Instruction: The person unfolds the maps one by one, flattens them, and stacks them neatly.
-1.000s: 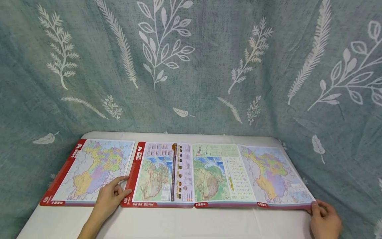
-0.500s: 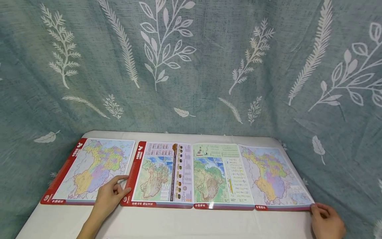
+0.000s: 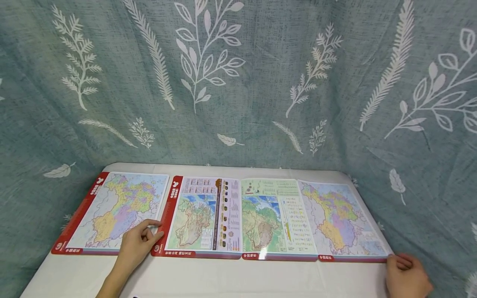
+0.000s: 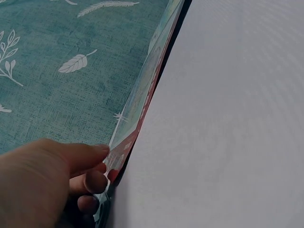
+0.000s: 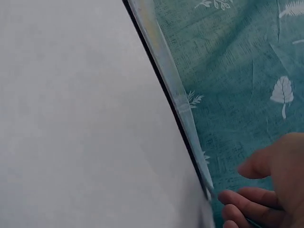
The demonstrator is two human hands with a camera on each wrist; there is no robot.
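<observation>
A laminated fold-out map (image 3: 275,215) lies spread across the white table, with several panels in a row and a red border at its left end. My left hand (image 3: 134,244) pinches that left edge near the front; in the left wrist view the thumb (image 4: 90,154) is at the red edge and the fingers curl beneath. Beyond the map's front right corner is my right hand (image 3: 408,275). Seen from the right wrist, its thumb and loosely bent fingers (image 5: 247,204) stand apart, with a small gap to the map's edge (image 5: 190,128).
Left of the fold-out map lies another red-bordered map (image 3: 126,207), partly covered by my left hand. White tablecloth (image 3: 223,279) shows in front. A green leaf-patterned cloth (image 3: 238,82) hangs behind and at both sides. A small dark object (image 3: 135,297) peeks in at the bottom edge.
My right hand has let go of the map's front right corner and shifted slightly right and toward me. That corner lies flatter. My left hand stays nearly still at the left edge.
</observation>
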